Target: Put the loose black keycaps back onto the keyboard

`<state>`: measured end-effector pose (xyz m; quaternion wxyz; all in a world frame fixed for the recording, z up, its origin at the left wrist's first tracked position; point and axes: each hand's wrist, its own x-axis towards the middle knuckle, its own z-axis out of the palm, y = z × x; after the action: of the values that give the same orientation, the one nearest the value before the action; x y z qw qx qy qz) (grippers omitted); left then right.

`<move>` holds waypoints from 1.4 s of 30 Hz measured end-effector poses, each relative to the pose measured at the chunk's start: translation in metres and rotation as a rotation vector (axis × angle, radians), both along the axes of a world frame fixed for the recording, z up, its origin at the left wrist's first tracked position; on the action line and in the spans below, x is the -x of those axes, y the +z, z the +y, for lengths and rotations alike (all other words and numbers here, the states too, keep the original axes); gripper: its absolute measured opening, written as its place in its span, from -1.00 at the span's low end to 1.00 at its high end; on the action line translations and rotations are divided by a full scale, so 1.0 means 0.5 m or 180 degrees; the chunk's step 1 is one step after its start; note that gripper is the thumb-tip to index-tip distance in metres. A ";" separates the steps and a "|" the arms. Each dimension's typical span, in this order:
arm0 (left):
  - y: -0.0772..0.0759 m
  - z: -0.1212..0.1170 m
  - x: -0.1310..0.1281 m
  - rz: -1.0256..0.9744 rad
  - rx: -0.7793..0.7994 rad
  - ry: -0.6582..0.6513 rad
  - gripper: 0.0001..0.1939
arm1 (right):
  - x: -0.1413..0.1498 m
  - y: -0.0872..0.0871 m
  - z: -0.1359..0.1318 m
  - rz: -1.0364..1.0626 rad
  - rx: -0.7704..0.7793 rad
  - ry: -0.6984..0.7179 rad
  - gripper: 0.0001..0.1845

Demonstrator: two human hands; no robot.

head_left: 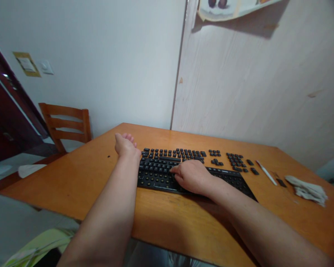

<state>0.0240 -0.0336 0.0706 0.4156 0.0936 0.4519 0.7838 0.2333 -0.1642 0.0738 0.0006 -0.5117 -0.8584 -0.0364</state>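
Observation:
A black keyboard [167,180] lies on the wooden table, partly under my right hand [193,176]. Its upper rows carry keycaps, while the lower rows and the right-hand block show bare key posts. My right index finger stretches out and its tip touches the keys near the middle; the other fingers curl under the palm, partly hidden. Left of the keyboard, my left hand [126,144] is raised with its palm turned sideways, thumb and fingers apart, and nothing visible in it. Loose black keycaps [190,152] lie in rows behind the keyboard, beside a long spacebar [169,159].
More loose keycaps [235,160] are grouped at the right. Beyond them lie a white pen-like stick [266,172], a small dark piece [281,182] and a crumpled pale cloth [307,189]. A wooden chair [66,122] stands at the left; a wall borders the table's back.

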 end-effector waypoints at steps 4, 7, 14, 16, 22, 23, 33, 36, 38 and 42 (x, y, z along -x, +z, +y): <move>-0.006 0.003 0.006 0.0263 -0.0146 0.0028 -0.58 | -0.001 0.006 0.000 0.0082 0.0124 0.0059 -0.59; -0.002 -0.002 0.012 0.0184 -0.0217 -0.0213 -0.64 | -0.015 0.016 0.010 0.0347 0.0118 -0.0097 -0.59; 0.010 -0.010 0.010 -0.0476 -0.0120 -0.0486 -0.80 | -0.070 0.036 0.044 0.1025 -0.0119 -0.0478 -0.63; 0.015 -0.012 0.007 -0.0510 -0.0126 -0.0514 -0.79 | -0.079 0.041 0.055 0.1084 -0.0157 -0.0632 -0.66; 0.027 -0.025 0.000 -0.0450 -0.0339 -0.0759 -0.66 | -0.099 0.047 0.127 0.0840 -0.0081 -0.1090 -0.70; 0.028 -0.027 0.000 -0.0441 -0.0354 -0.0786 -0.65 | -0.103 0.044 0.144 0.0804 -0.0022 -0.1166 -0.71; 0.043 -0.039 0.000 -0.0469 -0.0481 -0.0842 -0.62 | -0.105 -0.013 0.284 0.0859 0.0339 -0.1330 -0.80; 0.044 -0.039 0.000 -0.0459 -0.0515 -0.0836 -0.62 | -0.098 -0.023 0.311 0.0883 0.0436 -0.1350 -0.80; 0.043 -0.038 0.000 -0.0464 -0.0499 -0.0823 -0.62 | -0.095 -0.027 0.325 0.0904 0.0498 -0.1333 -0.81; 0.037 -0.034 0.000 -0.0488 -0.0481 -0.0850 -0.61 | -0.092 -0.036 0.347 0.0926 0.0601 -0.1285 -0.82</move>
<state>0.0243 -0.0504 0.0892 0.5410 0.1238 0.3422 0.7582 0.2796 0.0092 0.0557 0.0689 -0.6703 -0.7294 0.1183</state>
